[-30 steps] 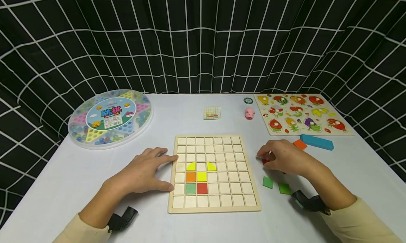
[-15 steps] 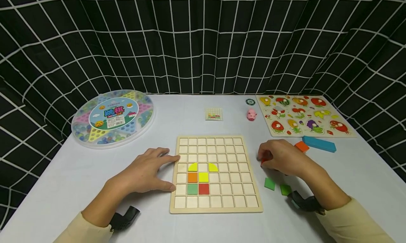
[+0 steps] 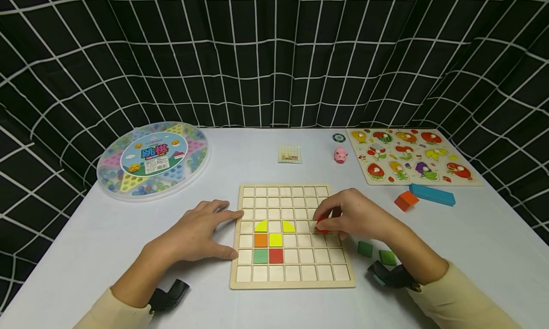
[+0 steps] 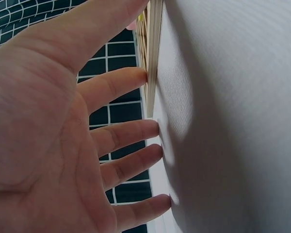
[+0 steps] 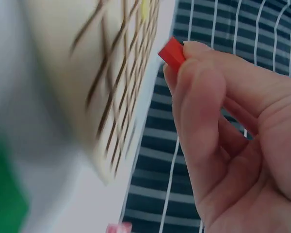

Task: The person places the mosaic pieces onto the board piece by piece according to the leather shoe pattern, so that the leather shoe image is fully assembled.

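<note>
The square, pale wooden grid board [image 3: 293,285] looks smooth and matt, with a layered edge. The small red block [image 5: 171,52] is smooth-faced. The round, clear game box [image 3: 135,198] looks like glossy plastic. The white table [image 3: 210,307] has a finely textured, cloth-like surface; the black, white-lined curtain [image 3: 283,57] is matt fabric.

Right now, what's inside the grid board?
Two yellow quarter-rounds, orange square, yellow square, green square, red square. The right hand, pinching a red block, hides right-side parts of the board from the head camera.
</note>
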Motion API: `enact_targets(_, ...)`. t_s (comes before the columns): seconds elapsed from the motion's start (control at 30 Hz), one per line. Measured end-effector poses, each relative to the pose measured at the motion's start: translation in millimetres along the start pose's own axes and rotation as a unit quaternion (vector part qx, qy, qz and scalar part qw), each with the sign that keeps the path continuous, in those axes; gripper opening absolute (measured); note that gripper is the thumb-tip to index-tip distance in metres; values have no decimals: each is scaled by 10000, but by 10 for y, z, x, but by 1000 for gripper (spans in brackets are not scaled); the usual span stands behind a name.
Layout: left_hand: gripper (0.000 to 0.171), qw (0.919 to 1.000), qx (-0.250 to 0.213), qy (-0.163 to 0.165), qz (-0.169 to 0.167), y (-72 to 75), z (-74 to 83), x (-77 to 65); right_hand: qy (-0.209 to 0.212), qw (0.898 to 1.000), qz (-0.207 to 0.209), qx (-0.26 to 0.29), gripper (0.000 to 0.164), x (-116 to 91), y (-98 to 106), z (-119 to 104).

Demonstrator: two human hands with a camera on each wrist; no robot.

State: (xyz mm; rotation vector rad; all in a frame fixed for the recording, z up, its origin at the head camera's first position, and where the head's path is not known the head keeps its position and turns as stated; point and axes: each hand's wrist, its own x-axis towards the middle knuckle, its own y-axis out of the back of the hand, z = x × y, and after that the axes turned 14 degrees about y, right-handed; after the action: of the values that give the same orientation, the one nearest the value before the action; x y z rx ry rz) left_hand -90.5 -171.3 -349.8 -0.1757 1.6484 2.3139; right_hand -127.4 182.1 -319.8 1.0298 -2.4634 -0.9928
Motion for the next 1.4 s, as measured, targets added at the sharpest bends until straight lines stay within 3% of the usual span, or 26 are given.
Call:
enact_targets(0.2,85,10000,21,-23,15,-1,5,-3,492,9959,-525,548,15,138,-290,-186)
enact_targets(0.53,86,9999,50,-113,51,6,1,-2,459,9952,-737,453,18,269,-542,-259)
enact_targets(0.7,86,9999,54,-91,31,11,2,-1,417,9967,-653,233,17,264,-541,-279)
enact_targets(1.07,86,9999,65,-95,21,4,-4,5,821,9926,-588,-674,13,210,-547,-316)
enact_targets(1.27,86,9999,56,-102,39,1,-1,6,1101,9909,-572,-518,13,68,-326,-251)
enact_targets(1.4,86,9999,59,-101,27,13,0,3,800,9941,-624,-387,15,-71,-121,-160)
